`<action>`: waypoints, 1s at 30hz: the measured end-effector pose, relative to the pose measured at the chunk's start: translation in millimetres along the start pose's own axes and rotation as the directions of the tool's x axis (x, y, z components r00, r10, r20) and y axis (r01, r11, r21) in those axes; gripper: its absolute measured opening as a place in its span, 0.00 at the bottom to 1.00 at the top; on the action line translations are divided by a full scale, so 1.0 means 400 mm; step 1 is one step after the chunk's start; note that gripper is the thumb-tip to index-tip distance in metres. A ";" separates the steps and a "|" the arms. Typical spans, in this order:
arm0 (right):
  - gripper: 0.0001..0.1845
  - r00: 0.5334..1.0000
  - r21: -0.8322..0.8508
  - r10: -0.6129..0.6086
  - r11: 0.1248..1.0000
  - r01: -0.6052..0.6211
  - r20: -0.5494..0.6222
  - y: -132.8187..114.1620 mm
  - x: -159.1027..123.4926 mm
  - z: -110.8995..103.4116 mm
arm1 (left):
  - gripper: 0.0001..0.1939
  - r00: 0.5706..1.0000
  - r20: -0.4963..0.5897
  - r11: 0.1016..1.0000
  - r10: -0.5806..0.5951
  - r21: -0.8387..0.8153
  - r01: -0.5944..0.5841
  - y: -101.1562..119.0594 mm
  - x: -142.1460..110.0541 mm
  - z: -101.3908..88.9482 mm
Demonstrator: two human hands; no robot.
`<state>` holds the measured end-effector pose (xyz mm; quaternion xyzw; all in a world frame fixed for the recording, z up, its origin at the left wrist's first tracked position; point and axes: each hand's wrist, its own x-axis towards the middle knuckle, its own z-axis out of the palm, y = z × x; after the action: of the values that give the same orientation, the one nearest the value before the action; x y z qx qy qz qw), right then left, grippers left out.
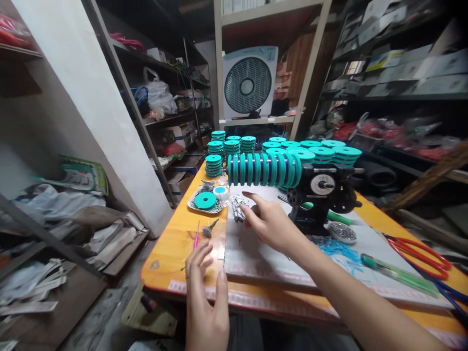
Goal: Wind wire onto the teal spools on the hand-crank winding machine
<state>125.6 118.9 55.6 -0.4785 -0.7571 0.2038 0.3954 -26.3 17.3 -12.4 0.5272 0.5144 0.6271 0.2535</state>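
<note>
Over the white board (256, 263) my right hand (270, 224) reaches in, index finger stretched out and thumb apart from it; its other fingers are partly hidden. Nothing shows between finger and thumb. Just beyond the fingertips lies a small heap of dark-and-silver bits (238, 207), too small to name. A row of green spools (263, 169) sits on the shaft of a black winding machine (314, 200) above and behind this hand. My left hand (206, 297) is raised at the table's front edge, open and holding nothing, close to a purple-handled pointed tool (196, 237).
Stacked green spools (321, 152) stand along the back. A tray (206, 208) of small metal parts is at left. Right of the machine are a round dish of metal bits (341, 232), blue strips (343, 253), a green-handled tool (398, 274) and red-handled scissors (420, 253).
</note>
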 end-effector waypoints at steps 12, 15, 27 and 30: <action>0.36 0.996 -0.768 -0.046 0.640 -0.032 -0.079 -0.032 0.203 -0.199 | 0.13 0.946 0.320 0.974 0.053 -0.227 0.023 0.136 0.182 0.112; 0.35 0.999 -0.758 0.031 0.652 -0.026 -0.007 -0.033 0.241 -0.225 | 0.22 0.950 0.296 0.971 -0.099 -0.178 0.157 0.081 0.147 0.142; 0.30 0.996 -0.662 0.044 0.750 0.015 0.073 -0.007 0.294 -0.248 | 0.12 0.949 0.277 0.988 -0.153 0.011 0.156 -0.029 0.239 0.190; 0.25 0.985 -0.657 -0.130 0.753 0.025 -0.112 -0.023 0.252 -0.240 | 0.13 0.941 0.301 0.986 -0.154 -0.016 0.167 -0.014 0.196 0.148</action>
<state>173.6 197.1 160.4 -0.5682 -0.7678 -0.1263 0.2678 2.1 108.9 8.8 0.5668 0.4984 0.5281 0.3892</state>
